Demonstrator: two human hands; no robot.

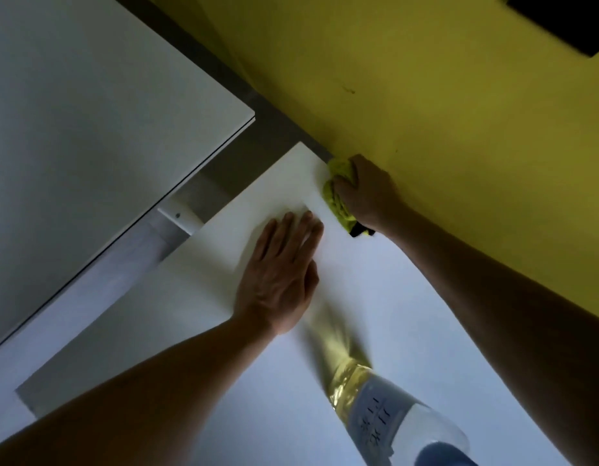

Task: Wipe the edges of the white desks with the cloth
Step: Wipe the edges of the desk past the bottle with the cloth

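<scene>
I see a yellow-green cloth [336,196] with a black edge at its near end, against a mustard-yellow wall [442,112]. Both benches are white, near [375,297] and far left [89,112]. The near clear bottle [385,412] holds yellow liquid, with a blue cap.

Dim room, the picture soft all over. The table [409,297] glows brightest near its middle, greying toward eight o'clock. At five o'clock a bottle [389,408] throws a smeared golden streak. Straight edges bow with wide-angle distortion.
</scene>
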